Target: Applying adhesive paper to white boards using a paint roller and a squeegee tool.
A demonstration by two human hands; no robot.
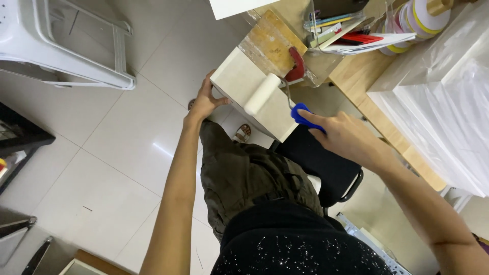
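The right hand point(340, 133) grips a paint roller point(263, 93) by its blue handle, resting on a pale board point(239, 81); the left hand point(206, 100) pinches the board's edge.

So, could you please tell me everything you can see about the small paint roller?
The paint roller has a short, cream-white cylindrical sleeve, a thin bent metal wire frame and a blue handle. The right hand grips the handle; the sleeve lies tilted on the top face of a pale beige panel, which the left hand steadies at its edge. Behind it sits a stained wooden board with a red tool.
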